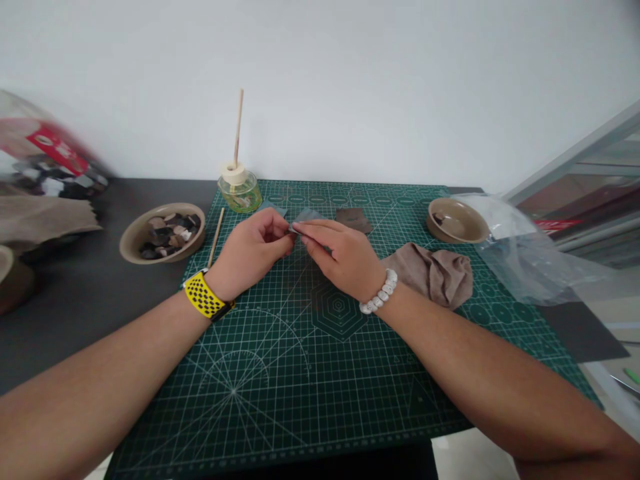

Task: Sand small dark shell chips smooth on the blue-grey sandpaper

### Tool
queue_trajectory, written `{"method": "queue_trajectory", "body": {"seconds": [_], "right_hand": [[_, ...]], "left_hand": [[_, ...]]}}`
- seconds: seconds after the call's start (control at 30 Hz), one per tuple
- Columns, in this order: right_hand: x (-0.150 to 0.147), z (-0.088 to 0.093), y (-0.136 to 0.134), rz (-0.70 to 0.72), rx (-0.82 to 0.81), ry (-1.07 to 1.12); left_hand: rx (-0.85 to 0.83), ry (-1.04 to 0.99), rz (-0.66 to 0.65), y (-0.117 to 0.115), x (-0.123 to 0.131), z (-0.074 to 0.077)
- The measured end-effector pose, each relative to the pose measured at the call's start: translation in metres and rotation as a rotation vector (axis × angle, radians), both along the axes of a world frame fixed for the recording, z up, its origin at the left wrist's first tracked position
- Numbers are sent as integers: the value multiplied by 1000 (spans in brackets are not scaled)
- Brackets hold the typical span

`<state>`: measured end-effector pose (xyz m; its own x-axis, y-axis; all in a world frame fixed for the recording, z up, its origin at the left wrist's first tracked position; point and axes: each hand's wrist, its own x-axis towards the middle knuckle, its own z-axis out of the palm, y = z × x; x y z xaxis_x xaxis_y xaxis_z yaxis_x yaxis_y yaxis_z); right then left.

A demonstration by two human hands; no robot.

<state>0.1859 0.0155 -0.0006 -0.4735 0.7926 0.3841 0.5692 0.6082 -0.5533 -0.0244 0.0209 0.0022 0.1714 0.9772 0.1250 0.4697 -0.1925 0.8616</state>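
Over the green cutting mat (270, 407) my two hands meet at their fingertips. My left hand (255, 250) is closed in a pinch, and whatever small thing it grips is hidden by the fingers. My right hand (343, 253) is closed too, its fingertips pressed on a small grey sheet (306, 215) that looks like sandpaper. Behind my left hand a blue-grey piece (273, 208) lies on the mat, partly covered. A brown square piece (353, 219) like sandpaper lies just beyond my right hand. A crumpled brown cloth (433, 273) rests beside my right wrist.
At left stands a bowl (131, 233) of dark and brown chips; at right, another bowl (467, 230) with a small piece inside. A glass diffuser bottle (240, 193) holds an upright stick. A thin wooden stick (217, 237) lies nearby. Clear plastic bag (530, 253) at far right.
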Motion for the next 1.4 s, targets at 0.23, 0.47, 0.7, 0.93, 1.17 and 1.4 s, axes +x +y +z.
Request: {"method": "queue_trajectory", "body": {"seconds": [0.23, 0.47, 0.7, 0.93, 1.17, 1.4], "right_hand": [[0, 2, -1, 31, 91, -88], [-2, 1, 1, 52, 130, -151], [-1, 4, 0, -28, 112, -178], [-1, 6, -2, 34, 152, -177], [-1, 7, -1, -8, 144, -212], [-2, 8, -4, -86, 64, -200]], "left_hand": [[-26, 8, 29, -3, 2, 7], [-4, 10, 60, -3, 1, 6], [23, 18, 117, -7, 3, 10], [89, 70, 75, -5, 1, 7], [79, 16, 92, -7, 2, 6], [60, 24, 133, -9, 5, 9]]}}
